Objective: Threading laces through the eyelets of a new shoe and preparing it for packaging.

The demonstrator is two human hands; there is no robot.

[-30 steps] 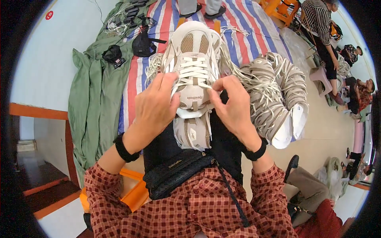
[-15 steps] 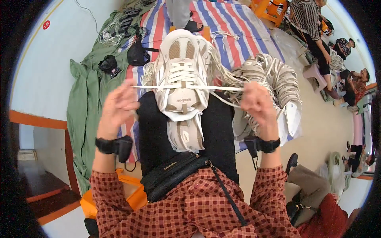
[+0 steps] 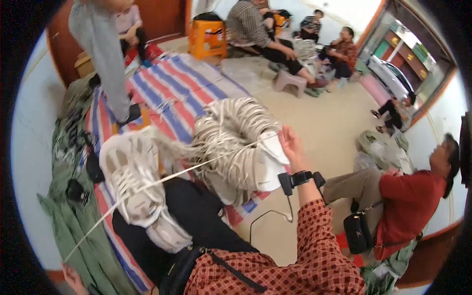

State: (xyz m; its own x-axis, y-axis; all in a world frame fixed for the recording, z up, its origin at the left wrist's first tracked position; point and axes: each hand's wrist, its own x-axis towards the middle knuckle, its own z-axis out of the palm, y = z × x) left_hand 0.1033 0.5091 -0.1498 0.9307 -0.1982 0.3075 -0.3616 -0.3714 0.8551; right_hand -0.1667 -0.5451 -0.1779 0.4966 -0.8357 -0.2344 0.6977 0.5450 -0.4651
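A beige and white sneaker (image 3: 135,203), toe pointing away, rests on my lap with its laces crisscrossed up the front. From its top eyelets a pale shoelace (image 3: 216,160) runs stretched out to both sides. My left hand (image 3: 73,279), partly cut off at the lower left, grips one end; its fingers are blurred. Out to the right, above the shoe pile, my right hand (image 3: 292,147) pinches the other end. Another sneaker (image 3: 169,233) lies beneath the laced one, against my lap. A large ring of similar sneakers (image 3: 236,123) with loose laces stands to the right.
A striped sheet (image 3: 189,81) covers the floor ahead, with green cloth (image 3: 73,223) along the left. A standing person (image 3: 101,54) is at the far left. A person in red (image 3: 408,191) sits close on the right. An orange stool (image 3: 207,39) stands farther back.
My view has swung to the right and up. Both hands have moved far apart, drawing the lace ends out wide to each side of the sneaker.
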